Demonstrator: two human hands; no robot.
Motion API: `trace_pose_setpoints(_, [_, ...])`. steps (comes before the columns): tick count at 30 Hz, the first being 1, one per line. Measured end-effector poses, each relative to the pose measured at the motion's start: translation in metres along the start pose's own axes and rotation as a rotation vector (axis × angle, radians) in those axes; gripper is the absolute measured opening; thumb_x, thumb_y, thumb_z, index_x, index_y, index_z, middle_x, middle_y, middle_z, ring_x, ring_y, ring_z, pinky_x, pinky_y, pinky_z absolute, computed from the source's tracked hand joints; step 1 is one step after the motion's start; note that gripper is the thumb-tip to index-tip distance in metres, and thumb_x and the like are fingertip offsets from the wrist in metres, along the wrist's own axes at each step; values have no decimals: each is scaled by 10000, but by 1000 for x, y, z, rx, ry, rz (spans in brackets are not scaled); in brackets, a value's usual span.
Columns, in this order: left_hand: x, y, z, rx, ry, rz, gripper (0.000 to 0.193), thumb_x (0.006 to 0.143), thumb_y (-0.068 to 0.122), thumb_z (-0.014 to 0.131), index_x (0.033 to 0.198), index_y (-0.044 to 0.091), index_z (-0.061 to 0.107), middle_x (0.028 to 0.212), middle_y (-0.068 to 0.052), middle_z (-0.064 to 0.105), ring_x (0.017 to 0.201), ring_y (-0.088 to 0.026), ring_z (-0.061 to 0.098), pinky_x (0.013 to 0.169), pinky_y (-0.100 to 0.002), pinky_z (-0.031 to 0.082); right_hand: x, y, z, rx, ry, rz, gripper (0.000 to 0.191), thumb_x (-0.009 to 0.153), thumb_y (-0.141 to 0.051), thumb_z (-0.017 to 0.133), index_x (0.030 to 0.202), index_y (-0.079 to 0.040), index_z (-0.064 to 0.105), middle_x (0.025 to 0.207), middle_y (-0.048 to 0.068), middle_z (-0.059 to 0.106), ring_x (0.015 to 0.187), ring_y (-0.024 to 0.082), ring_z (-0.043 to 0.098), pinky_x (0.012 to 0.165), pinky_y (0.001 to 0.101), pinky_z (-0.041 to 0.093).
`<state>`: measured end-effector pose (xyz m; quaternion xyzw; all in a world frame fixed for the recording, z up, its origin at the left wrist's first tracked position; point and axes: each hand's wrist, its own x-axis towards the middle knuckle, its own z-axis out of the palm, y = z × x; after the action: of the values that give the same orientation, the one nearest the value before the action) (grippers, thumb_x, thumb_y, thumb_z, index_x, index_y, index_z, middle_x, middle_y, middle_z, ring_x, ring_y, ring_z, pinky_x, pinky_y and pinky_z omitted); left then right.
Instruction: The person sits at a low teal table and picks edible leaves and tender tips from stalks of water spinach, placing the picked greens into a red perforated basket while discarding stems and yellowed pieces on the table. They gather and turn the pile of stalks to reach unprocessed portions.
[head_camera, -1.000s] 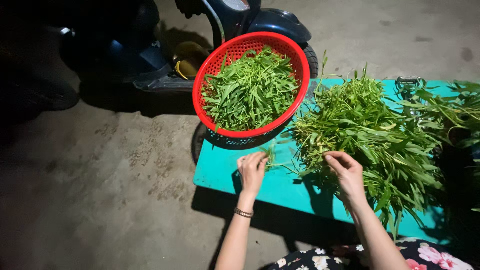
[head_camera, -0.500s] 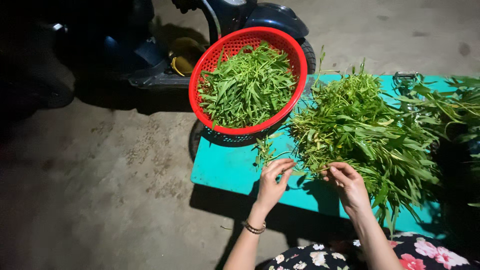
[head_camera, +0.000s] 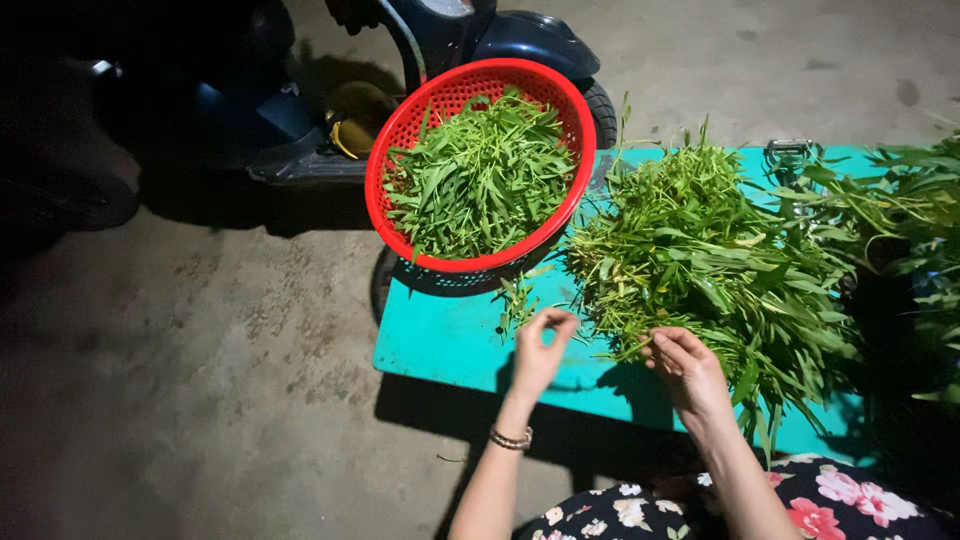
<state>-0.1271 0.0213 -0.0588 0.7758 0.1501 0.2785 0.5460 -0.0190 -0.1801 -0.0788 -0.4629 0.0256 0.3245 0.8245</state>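
Turquoise is the colour of the low table (head_camera: 440, 345), which stands on a grey concrete ground (head_camera: 200, 400). On its far left corner sits a round red plastic basket (head_camera: 400, 140), and it is filled with picked green leaves (head_camera: 480, 180). A part of the basket hangs over the far edge. A big pile of leafy green stems (head_camera: 700, 250) lies on the middle of the table, just beside the basket and reaching toward the right edge.

The left hand (head_camera: 540, 350) is raised near the front edge, fingers curled with the thumb meeting the fingertips; whether something small is pinched there cannot be told. A small sprig (head_camera: 517, 300) lies on the table just behind this hand. The right hand (head_camera: 688, 368) is at the near side of the pile, its fingers bent and closed on thin stems. Behind the table a dark blue scooter (head_camera: 500, 30) is parked.
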Motion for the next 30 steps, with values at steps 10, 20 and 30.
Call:
trace_pose_setpoints(10, [23,-26,-70,786,232,-170,231,799,254,908,832,122,722,1075,-51,673,1107,-248,649,977,-433,433,0,6,-14,50,9,52,145,996,-106,649,1113,-21,665,970,67,678,839,154,637,759,304,512])
trace_pose_setpoints(20, [26,-47,-15,649,-164,313,261,804,-21,685,1020,112,746,1059,-72,645,1007,-264,624,860,-417,463,-22,0,-1,-8,-50,-13,120,1001,-218,561,1034,-102,564,698,36,542,646,160,560,791,365,603])
trace_pose_setpoints(30, [8,3,-32,433,-210,82,68,926,168,718,976,127,735,978,-10,741,907,-226,695,826,-365,506,-31,6,-13,-486,-25,-80,176,895,-123,752,1049,-37,746,714,-30,547,585,52,414,504,234,288])
